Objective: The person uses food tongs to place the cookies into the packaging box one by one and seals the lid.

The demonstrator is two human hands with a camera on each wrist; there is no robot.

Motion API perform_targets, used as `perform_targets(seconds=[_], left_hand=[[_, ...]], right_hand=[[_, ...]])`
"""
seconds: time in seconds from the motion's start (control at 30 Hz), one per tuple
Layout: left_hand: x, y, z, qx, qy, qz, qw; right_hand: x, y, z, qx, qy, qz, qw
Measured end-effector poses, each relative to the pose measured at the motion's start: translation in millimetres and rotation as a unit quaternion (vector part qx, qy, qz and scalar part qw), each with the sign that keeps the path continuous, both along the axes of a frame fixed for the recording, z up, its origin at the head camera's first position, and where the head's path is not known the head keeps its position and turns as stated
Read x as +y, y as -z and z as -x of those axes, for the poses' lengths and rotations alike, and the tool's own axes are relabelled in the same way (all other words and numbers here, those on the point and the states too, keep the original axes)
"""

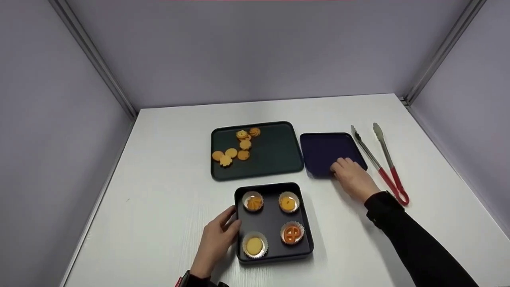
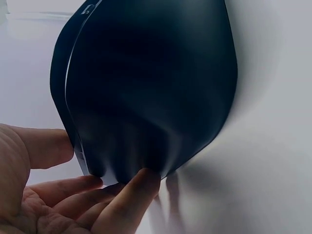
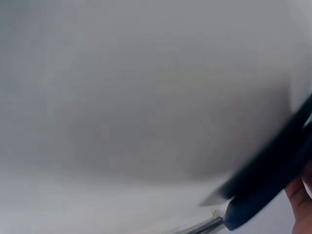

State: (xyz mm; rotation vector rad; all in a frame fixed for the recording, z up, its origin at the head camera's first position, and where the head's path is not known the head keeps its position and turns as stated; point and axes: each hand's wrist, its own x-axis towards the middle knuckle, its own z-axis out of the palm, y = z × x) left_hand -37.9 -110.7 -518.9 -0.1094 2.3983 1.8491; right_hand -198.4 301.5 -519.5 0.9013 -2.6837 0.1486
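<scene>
A dark square tin (image 1: pixel 271 223) stands near the front of the table. Inside, one paper cup sits near each corner, each with a cookie: a swirl cookie (image 1: pixel 254 203), a yellow cookie (image 1: pixel 288 204), an orange pretzel-shaped cookie (image 1: pixel 292 234) and a plain round cookie (image 1: pixel 254 246). My left hand (image 1: pixel 218 241) holds the tin's left side; in the left wrist view its thumb and fingers grip the tin wall (image 2: pixel 146 73). My right hand (image 1: pixel 353 178) grips the front edge of a navy lid (image 1: pixel 330 149), which also shows in the right wrist view (image 3: pixel 268 180).
Behind the tin lies a dark green tray (image 1: pixel 275 155) with several cookies (image 1: pixel 245 144) on its left half. Metal tongs with red handles (image 1: pixel 392 179) lie spread at the right of the lid. Grey panels (image 1: pixel 255 52) enclose the white table (image 1: pixel 167 179).
</scene>
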Motion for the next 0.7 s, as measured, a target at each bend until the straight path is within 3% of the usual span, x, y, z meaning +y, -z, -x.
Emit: perform_targets(seconds=[0.13, 0.37, 0.57, 0.7], left_hand=[[-0.4, 0.0, 0.3, 0.003, 0.002, 0.0, 1.0], [-0.6, 0.7, 0.5, 0.005, 0.004, 0.002, 1.0], [-1.2, 0.9, 0.6, -0.005, 0.01, -0.014, 0.9998], [-1.1, 1.2, 1.2, -0.001, 0.009, -0.007, 0.9999]], right_hand=[[2.3, -9.4, 4.1, 0.069, -0.022, 0.044, 0.9964], [-0.5, -33.3, 5.3, 0.17, -0.041, 0.129, 0.9761], [-9.1, -57.4, -4.1, 0.195, -0.025, 0.159, 0.9675], [-15.2, -72.2, -11.1, 0.198, -0.015, 0.212, 0.957]])
